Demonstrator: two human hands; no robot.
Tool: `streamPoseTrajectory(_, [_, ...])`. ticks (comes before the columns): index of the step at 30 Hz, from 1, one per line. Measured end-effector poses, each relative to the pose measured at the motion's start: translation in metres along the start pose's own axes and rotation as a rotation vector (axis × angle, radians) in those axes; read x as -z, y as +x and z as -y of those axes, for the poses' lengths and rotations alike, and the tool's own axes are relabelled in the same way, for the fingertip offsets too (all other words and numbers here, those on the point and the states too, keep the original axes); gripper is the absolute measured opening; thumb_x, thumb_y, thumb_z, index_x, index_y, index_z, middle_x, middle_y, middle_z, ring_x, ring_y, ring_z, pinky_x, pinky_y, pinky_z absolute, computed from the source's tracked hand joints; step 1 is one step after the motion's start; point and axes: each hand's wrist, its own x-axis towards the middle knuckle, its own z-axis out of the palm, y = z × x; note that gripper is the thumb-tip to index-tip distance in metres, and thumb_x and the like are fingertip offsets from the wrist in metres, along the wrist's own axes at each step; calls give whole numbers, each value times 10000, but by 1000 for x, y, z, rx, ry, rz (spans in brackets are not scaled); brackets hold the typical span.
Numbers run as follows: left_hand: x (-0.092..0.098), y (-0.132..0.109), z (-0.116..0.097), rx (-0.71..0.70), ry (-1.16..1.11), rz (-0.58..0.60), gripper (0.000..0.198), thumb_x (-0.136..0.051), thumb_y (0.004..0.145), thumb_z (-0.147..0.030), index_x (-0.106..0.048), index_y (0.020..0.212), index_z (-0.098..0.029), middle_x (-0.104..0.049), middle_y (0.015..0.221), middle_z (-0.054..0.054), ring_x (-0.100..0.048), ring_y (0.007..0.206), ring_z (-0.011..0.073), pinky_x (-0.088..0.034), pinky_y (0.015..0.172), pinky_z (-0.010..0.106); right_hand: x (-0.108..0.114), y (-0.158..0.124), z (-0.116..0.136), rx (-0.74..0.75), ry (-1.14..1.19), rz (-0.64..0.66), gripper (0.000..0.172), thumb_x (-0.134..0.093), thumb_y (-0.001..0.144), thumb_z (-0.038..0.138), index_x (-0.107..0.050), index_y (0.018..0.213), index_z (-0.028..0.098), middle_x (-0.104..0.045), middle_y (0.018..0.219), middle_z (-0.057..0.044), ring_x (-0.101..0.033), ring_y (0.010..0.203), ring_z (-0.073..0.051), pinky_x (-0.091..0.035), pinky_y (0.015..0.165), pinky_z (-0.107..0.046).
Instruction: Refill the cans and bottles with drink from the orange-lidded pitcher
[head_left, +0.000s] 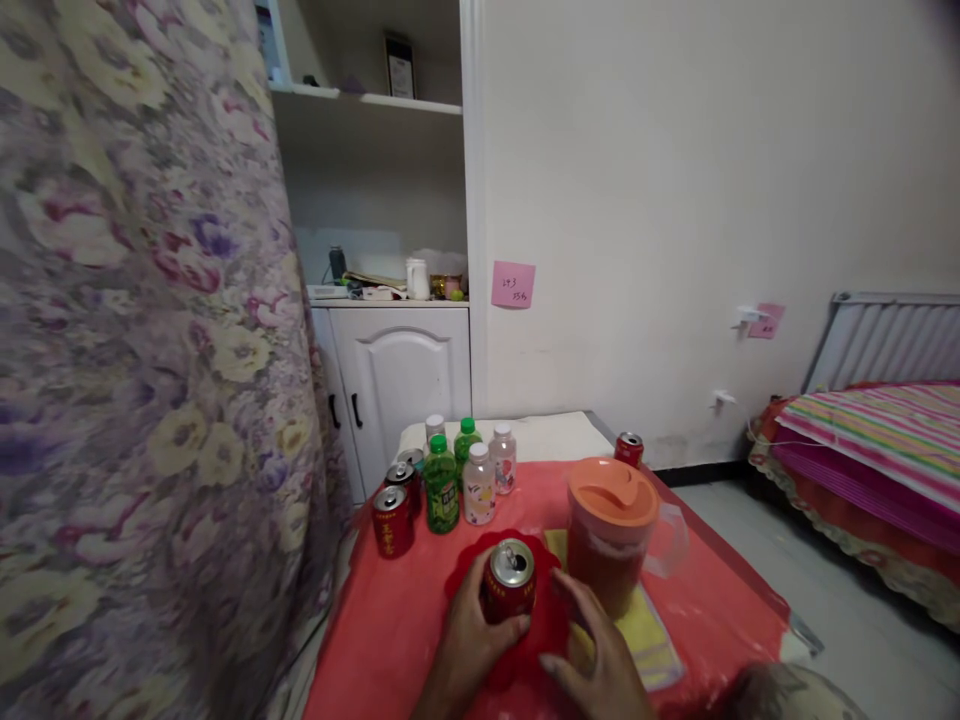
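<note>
My left hand [480, 640] is wrapped round a red drink can [510, 585], which is upright with its top opened. The can is over a red scalloped plate [551, 615]; whether its base touches the plate is hidden. Just right of the can, my right hand [592, 650] has its fingers apart and curved, with nothing in them. Beyond that hand stands a clear pitcher [607, 560] with an orange lid, holding a reddish-brown liquid. A yellow cloth [652, 640] lies partly beneath the pitcher.
Left on the red tablecloth [367, 630] stand a red can [392, 522], more cans, a green bottle [442, 490], a white-capped bottle [479, 485] and several others. Another red can [628, 450] is at the back right. A floral curtain [150, 380] hangs left; a bed [877, 450] is right.
</note>
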Motion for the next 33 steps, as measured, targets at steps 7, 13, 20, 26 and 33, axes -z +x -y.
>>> streamPoseTrajectory(7, [2, 0, 0, 11, -65, 35, 775, -832, 513, -224, -594, 1248, -162, -692, 1306, 170, -605, 1260, 383, -431, 1123, 487, -38, 21, 15, -137, 99, 70, 800, -752, 677, 233, -530, 1442, 167, -570, 1468, -167, -510, 1371, -356, -369, 1167, -518])
streamPoseTrajectory(13, [2, -1, -1, -3, -115, 34, 781, -837, 489, -216, -598, 1231, -175, -695, 1302, 166, -591, 1278, 392, -428, 1133, 506, -44, 28, 16, -78, 205, 40, 735, -736, 702, 288, -553, 1404, 170, -609, 1431, -153, -552, 1335, -339, -416, 1140, -459])
streamPoseTrajectory(20, [4, 0, 5, -46, -115, 55, 831, -908, 468, -341, -637, 1233, -167, -696, 1300, 172, -602, 1265, 405, -443, 1132, 508, -46, 29, 19, -74, 222, 5, 772, -795, 654, 303, -565, 1379, 174, -626, 1409, -155, -570, 1314, -343, -430, 1128, -438])
streamPoseTrajectory(26, [6, -2, 7, -45, -76, 132, 1007, -935, 432, -549, -625, 1322, -193, -648, 1392, 178, -551, 1327, 430, -390, 1172, 541, -41, 22, 26, -143, 269, -45, 809, -844, 580, 397, -608, 1319, 166, -671, 1344, -183, -609, 1259, -391, -471, 1087, -480])
streamPoseTrajectory(33, [17, 0, 6, -8, -96, 181, 1006, -879, 485, -658, -621, 1337, -190, -665, 1366, 200, -590, 1290, 420, -430, 1132, 541, -25, 13, 30, -210, 211, -92, 816, -846, 491, 182, -651, 1283, 173, -696, 1310, -160, -614, 1249, -404, -476, 1080, -508])
